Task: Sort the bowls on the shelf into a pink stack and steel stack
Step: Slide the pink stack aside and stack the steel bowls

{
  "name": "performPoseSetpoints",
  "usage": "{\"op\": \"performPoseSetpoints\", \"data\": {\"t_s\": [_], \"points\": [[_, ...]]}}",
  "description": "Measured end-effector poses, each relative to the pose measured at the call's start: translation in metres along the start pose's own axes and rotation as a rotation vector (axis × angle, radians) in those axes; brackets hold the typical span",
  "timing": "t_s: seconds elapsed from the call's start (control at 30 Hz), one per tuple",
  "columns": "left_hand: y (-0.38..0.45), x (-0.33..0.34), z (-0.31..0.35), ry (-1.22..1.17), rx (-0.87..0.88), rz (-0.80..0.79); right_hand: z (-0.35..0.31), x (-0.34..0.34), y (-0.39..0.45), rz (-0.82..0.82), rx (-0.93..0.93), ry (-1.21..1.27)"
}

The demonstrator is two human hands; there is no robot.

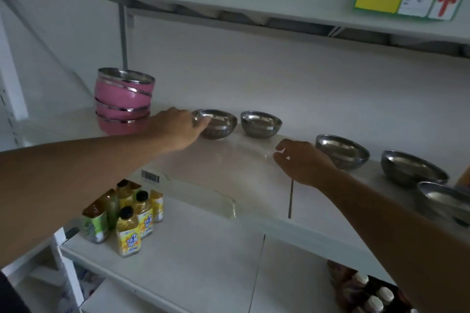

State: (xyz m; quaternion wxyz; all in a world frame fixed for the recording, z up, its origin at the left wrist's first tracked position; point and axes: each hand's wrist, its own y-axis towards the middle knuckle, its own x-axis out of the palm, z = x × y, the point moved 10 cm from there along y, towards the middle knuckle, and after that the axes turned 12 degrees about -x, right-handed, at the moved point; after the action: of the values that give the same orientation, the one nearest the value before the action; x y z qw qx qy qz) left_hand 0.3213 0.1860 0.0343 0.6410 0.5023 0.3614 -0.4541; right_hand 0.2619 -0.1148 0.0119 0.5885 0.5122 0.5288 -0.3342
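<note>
The left hand (178,128) reaches in over the shelf (229,173) and its fingertips rest on the near rim of the leftmost steel bowl (216,123). The thumb side is hidden, so whether this is a closed grip or only a touch I cannot tell. The right hand (302,162) hovers low over the shelf's front part with fingers loosely curled and nothing in them. It sits just beside the third steel bowl (343,151), which its wrist partly covers.

Between the two hands stands the second steel bowl (261,123), upright and close to the first. Further right, two more steel bowls (413,168) trail toward the frame edge (the last one is cut off by it). All five stand singly in a loose row, so the steel stack is not yet begun.

At the left end the pink stack (124,101) stands, its bowls nested a little crookedly, the top one tilted. Each has a steel lining, which shows at the rims. My reading is that the pink half is done and the left hand is taking the first steel bowl as the base or the first to be nested.

On the shelf below stand yellow drink bottles (128,221), clear of the work.
</note>
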Motion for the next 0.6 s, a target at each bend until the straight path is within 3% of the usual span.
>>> {"op": "performPoseSetpoints", "data": {"t_s": [0.1,0.23,0.4,0.6], "points": [[0.029,0.000,-0.013,0.010,-0.055,0.080,0.004,0.007,0.022,-0.005,0.003,-0.029],[0.058,0.026,-0.013,-0.040,-0.217,-0.049,0.025,0.012,0.052,0.019,0.078,0.002],[0.073,0.060,-0.018,-0.401,-0.503,-0.293,0.073,0.021,0.090,0.115,0.381,0.485],[0.080,0.073,-0.013,-0.611,-0.574,-0.310,0.104,0.042,0.123,0.063,0.586,0.728]]}}
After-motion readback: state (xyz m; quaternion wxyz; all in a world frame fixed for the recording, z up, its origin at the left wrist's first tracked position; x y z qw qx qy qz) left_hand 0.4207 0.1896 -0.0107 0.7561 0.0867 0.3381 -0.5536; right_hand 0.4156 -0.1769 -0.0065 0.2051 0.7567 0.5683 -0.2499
